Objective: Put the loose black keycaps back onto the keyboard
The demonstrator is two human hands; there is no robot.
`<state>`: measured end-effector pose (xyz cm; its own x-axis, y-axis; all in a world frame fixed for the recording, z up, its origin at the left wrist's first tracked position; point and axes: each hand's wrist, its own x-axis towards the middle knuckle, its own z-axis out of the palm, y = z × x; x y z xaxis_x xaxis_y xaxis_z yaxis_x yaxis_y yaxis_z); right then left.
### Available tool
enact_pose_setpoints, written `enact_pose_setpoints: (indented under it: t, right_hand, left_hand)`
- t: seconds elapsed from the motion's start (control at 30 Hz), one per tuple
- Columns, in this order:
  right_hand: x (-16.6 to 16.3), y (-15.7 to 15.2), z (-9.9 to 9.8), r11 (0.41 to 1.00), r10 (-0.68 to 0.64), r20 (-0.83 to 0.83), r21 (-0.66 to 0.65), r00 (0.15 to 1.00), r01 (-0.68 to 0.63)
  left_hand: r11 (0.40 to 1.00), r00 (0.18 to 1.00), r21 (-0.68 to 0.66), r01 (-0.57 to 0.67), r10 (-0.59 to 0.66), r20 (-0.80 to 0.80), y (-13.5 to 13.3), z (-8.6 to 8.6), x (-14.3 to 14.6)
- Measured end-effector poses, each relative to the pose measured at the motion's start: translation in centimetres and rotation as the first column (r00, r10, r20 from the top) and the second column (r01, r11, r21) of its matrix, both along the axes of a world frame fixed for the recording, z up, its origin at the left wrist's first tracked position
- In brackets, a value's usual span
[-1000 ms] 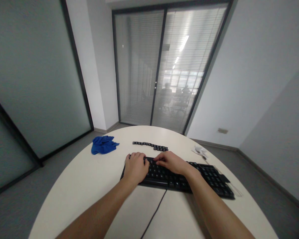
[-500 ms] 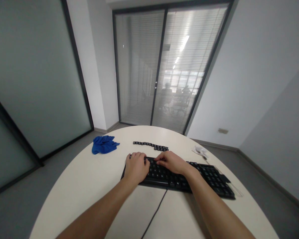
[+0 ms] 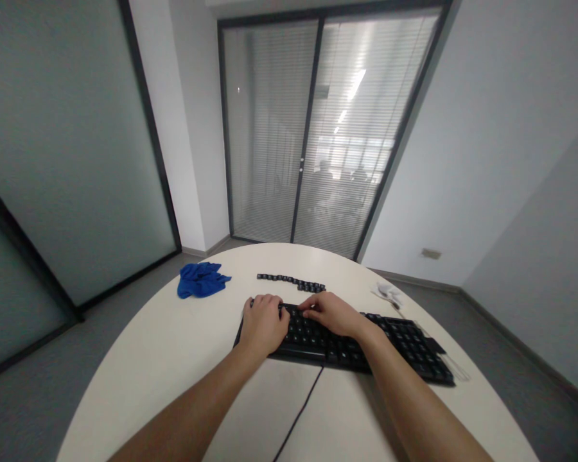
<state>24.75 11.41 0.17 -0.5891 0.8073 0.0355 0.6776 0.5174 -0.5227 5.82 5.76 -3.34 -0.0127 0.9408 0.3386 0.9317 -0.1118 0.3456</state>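
Observation:
A black keyboard (image 3: pixel 404 343) lies across a round white table (image 3: pixel 173 359). My left hand (image 3: pixel 262 324) rests on the keyboard's left end with its fingers curled down over the keys, steadying it. Just right of it, my right hand (image 3: pixel 332 313) has its fingertips bunched together at the upper key rows; what they pinch is too small to make out. Beyond the keyboard, a row of loose black keycaps (image 3: pixel 291 281) is lined up on the table.
A crumpled blue cloth (image 3: pixel 200 280) lies at the table's far left. A small white object (image 3: pixel 388 293) sits at the far right. The keyboard's black cable (image 3: pixel 298 410) runs toward me. Behind the table are glass doors with blinds.

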Motion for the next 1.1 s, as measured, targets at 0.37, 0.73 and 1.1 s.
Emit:
enact_pose_setpoints:
  t: [0.37,0.73,1.1]
  right_hand:
    - [-0.8,-0.4,0.0,0.981,0.014,0.195,0.185,0.981,-0.051]
    - [-1.1,-0.8,0.5,0.981,-0.035,0.189,0.196,0.981,-0.003]
    - [-1.8,-1.4,0.8,0.968,-0.079,0.302,0.252,0.95,0.0]
  left_hand:
    - [0.999,1.0,0.047,0.002,-0.001,-0.01,0.2,-0.5,-0.1]
    - [1.0,0.999,-0.002,0.028,-0.028,0.017,0.2,-0.1,-0.1]
    - [0.998,0.998,0.003,0.058,-0.058,0.0,0.6,-0.7,-0.2]
